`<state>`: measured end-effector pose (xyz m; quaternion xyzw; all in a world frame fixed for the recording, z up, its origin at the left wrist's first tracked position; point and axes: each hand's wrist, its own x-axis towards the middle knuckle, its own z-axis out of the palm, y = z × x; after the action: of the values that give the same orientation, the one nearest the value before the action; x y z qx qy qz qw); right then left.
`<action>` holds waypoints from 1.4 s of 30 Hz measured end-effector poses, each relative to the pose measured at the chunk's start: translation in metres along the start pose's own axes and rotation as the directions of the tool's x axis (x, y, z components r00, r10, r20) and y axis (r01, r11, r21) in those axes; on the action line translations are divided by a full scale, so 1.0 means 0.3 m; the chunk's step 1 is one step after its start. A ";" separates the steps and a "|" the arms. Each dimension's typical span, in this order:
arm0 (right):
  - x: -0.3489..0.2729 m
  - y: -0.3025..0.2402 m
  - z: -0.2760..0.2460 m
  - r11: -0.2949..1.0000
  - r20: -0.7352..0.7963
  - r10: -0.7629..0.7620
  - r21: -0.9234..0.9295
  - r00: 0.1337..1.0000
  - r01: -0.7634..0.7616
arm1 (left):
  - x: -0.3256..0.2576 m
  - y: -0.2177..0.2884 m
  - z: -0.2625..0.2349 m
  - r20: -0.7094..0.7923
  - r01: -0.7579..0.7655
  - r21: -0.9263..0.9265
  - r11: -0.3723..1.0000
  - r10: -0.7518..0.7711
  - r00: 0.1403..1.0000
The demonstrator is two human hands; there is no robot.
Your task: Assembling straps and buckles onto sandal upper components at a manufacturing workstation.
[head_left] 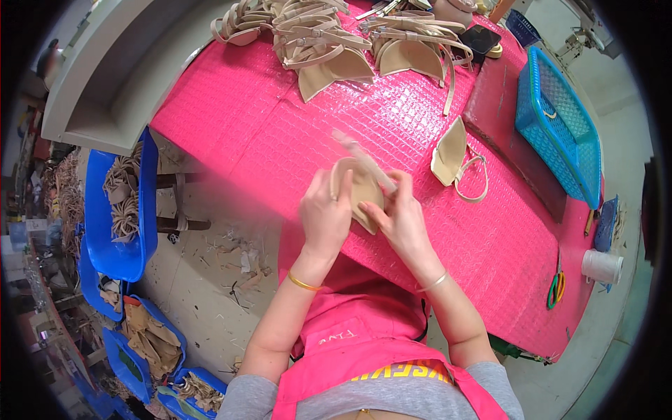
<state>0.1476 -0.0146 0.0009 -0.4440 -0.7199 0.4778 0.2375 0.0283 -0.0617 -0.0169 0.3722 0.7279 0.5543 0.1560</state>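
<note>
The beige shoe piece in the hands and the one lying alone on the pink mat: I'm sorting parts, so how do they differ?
The held beige piece is gripped by the left hand and right hand, lifted off the pink mat; the loose beige piece lies untouched on it. The held piece's strap is blurred; the loose piece's strap loops out toward the mat's near edge. Both share the same tan colour and curved shape.

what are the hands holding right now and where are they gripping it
Both hands hold one beige shoe upper piece above the pink table: the left hand grips its left edge, the right hand its right side and lower tip.
</note>
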 end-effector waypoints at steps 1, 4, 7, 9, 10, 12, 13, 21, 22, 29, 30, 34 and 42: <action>-0.024 -0.013 -0.007 0.985 -0.012 0.058 -0.161 0.998 -0.059 | 0.005 0.020 -0.018 0.029 -0.031 0.207 0.978 0.026 0.999; -0.092 -0.036 -0.024 0.931 0.091 0.134 -0.352 0.987 -0.094 | 0.003 0.009 -0.035 0.069 -0.095 0.403 0.910 0.073 0.995; -0.076 -0.014 0.059 0.737 0.215 -0.384 -0.514 0.898 0.438 | 0.008 0.003 -0.053 0.123 -0.081 0.287 0.954 0.047 0.991; -0.062 0.008 0.082 0.727 0.231 -0.364 -0.535 0.902 0.430 | 0.025 -0.016 -0.073 0.101 -0.067 0.002 0.998 0.067 0.993; -0.057 0.016 0.092 0.713 0.260 -0.349 -0.550 0.900 0.435 | 0.027 -0.026 -0.079 0.102 -0.068 0.005 0.998 0.067 0.993; -0.060 0.022 0.092 0.676 0.307 -0.348 -0.572 0.886 0.464 | 0.031 -0.033 -0.089 0.081 -0.007 -0.008 1.000 0.007 0.997; -0.071 0.019 0.093 0.678 0.333 -0.350 -0.555 0.876 0.482 | 0.026 -0.024 -0.080 0.045 -0.059 0.097 0.994 0.055 0.997; -0.054 0.000 0.133 0.685 0.333 -0.369 -0.534 0.868 0.496 | 0.034 -0.028 -0.111 0.131 -0.058 0.021 0.998 0.055 0.990; -0.065 0.001 0.127 0.685 0.335 -0.373 -0.529 0.865 0.500 | 0.040 -0.035 -0.118 0.128 -0.058 0.026 0.998 0.055 0.990; -0.054 -0.015 0.166 0.721 0.187 -0.397 -0.543 0.899 0.431 | 0.076 -0.027 -0.143 0.315 0.334 0.082 0.939 -0.342 0.885; -0.054 -0.016 0.179 0.725 0.184 -0.396 -0.538 0.899 0.430 | 0.080 -0.026 -0.155 0.337 0.316 0.126 0.940 -0.341 0.878; -0.085 -0.013 0.160 0.590 0.304 -0.436 -0.615 0.847 0.524 | 0.064 -0.047 -0.119 0.162 -0.045 0.213 0.976 0.010 0.987; -0.001 -0.009 0.173 0.677 0.221 -0.438 -0.557 0.871 0.482 | 0.066 -0.024 -0.137 0.249 0.183 0.136 0.974 -0.213 0.945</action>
<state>0.1069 -0.0401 -0.0189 -0.2834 -0.9283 0.1670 0.1733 -0.0139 -0.0768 -0.0059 0.3752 0.7642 0.4406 0.2849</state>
